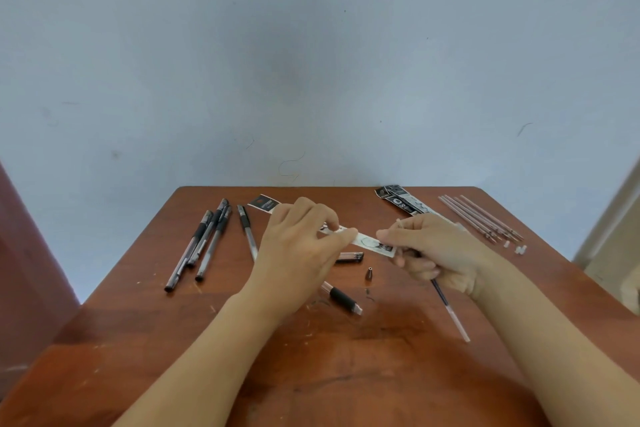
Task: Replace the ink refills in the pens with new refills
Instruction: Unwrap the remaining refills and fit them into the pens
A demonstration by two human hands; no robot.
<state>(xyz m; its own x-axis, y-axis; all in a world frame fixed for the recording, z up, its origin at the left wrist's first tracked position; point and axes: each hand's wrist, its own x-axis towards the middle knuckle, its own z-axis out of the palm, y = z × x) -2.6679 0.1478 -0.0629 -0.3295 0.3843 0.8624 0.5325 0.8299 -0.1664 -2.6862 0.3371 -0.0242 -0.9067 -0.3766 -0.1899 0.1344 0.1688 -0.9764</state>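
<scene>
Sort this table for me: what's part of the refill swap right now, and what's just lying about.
In use: refill packet, pinched by left hand and right hand; thin refill in the right hand; opened pen barrel; loose tip cone.

Lying about: pens at left; second packet at back right; loose refills at far right; small white bits beside them.

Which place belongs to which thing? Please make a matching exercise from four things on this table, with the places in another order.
Things:
1. refill packet
2. pen tip cone
3. group of pens
4. loose refills

Places:
A. left side of the table
B. far right corner
C. pinched between the left hand and the right hand
D. lying near the middle, just nearer than the hands

Pairs: 1-C, 2-D, 3-A, 4-B.
</scene>
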